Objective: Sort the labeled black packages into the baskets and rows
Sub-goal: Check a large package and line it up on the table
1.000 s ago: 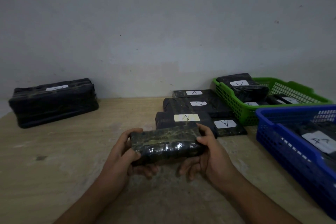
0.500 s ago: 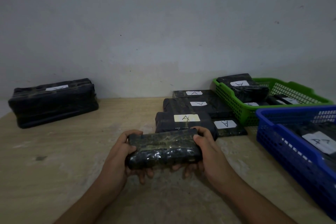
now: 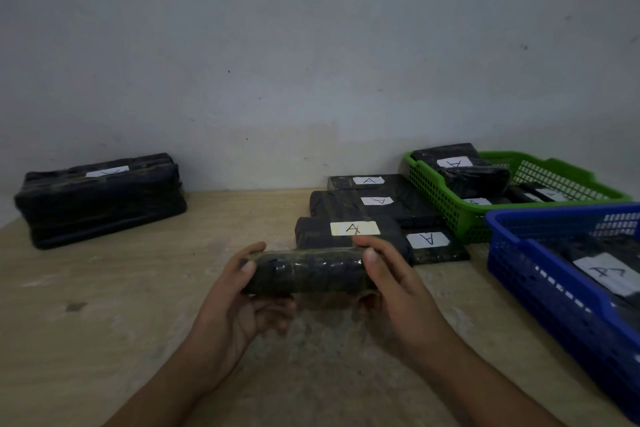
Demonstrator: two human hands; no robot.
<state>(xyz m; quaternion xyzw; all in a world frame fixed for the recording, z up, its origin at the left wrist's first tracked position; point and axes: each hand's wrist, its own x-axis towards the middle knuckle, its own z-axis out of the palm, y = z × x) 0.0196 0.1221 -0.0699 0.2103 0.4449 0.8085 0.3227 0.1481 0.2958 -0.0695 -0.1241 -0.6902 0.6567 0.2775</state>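
- Gripping its short ends, the left hand (image 3: 242,291) and right hand (image 3: 391,284) hold one black package (image 3: 308,270) over the worktop (image 3: 138,305), just before the A-labelled row (image 3: 353,229).
- Its long axis runs left to right; no label shows.
- Best to roll it with firm thumbs until a label reads, then choose row, green basket (image 3: 446,215) or blue basket (image 3: 540,288).

Unreadable and cropped
The far-left package (image 3: 100,199) has an unreadable label; the blue basket (image 3: 554,298) is cut by the right edge.

"A" on row packages (image 3: 355,229); "A7" on blue-basket package (image 3: 609,272).
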